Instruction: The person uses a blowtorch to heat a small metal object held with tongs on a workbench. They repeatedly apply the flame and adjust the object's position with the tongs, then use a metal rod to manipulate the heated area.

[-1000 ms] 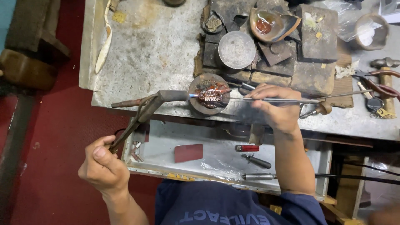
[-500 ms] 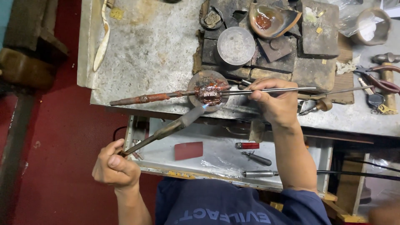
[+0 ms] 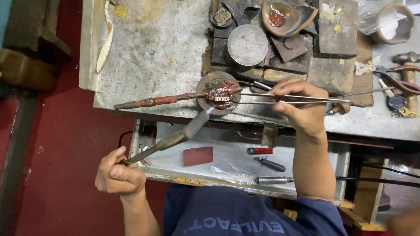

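Since half a second ago, left hand (image 3: 119,174), clenched on the torch (image 3: 175,139), brought its tip to the workpiece (image 3: 218,95) near the bench's (image 3: 153,57) front edge; right hand (image 3: 302,105) grips tweezers (image 3: 280,98) there. Soldering seemingly underway, unfinished.

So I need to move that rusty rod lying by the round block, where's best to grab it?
Grip the rusty rod at its bare left end, coming from the left: its right end lies on the round block at the torch flame, likely hot.

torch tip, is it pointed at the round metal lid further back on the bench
No, the torch in the left hand aims its small flame at the glowing piece on the round block, nearer than the lid.
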